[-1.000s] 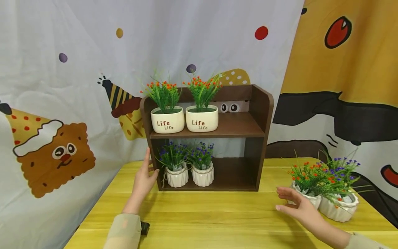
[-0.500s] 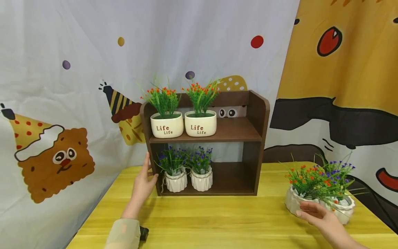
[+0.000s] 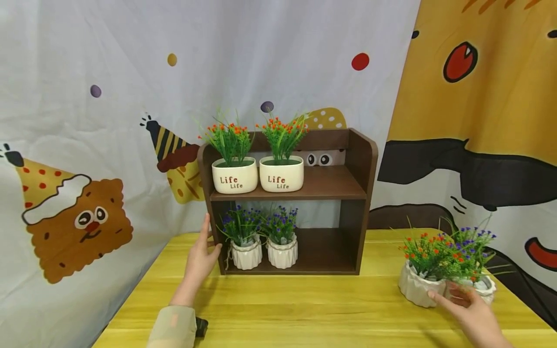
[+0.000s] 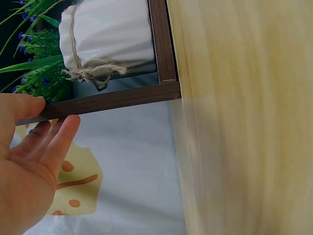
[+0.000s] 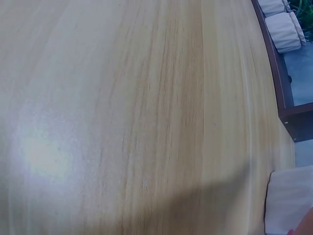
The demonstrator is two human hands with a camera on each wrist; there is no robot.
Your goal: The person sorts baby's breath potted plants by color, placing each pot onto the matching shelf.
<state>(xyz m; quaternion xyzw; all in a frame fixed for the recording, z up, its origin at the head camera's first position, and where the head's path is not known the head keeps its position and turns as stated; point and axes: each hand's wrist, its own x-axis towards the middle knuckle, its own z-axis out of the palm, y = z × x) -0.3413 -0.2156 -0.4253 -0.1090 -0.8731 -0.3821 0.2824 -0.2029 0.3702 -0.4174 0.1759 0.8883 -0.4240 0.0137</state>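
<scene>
My left hand [image 3: 201, 260] is at the left side panel of a brown two-tier shelf [image 3: 288, 195]; in the left wrist view the panel's edge [image 4: 105, 98] runs between thumb and fingers. My right hand [image 3: 472, 314] is at the orange-flowered plant in a white fluted pot [image 3: 419, 288]. Its thumb lies over the pot's front and its blurred fingers reach the pot's right side. Only a fingertip [image 5: 305, 226] shows beside the white pot [image 5: 288, 198] in the right wrist view. Just behind stands a purple-flowered potted plant [image 3: 485, 285], partly hidden.
Two cream "Life" planters [image 3: 235, 176] with orange flowers stand on the upper shelf, left side. Below them are two white pots [image 3: 246, 254] with purple flowers. All rests on a yellow wooden table [image 3: 296, 309] before a printed cloth [image 3: 278, 48].
My right hand has moved right and down, from left of the orange-flowered pot to its front and right side. My left hand keeps its place on the shelf. The head view shifted slightly.
</scene>
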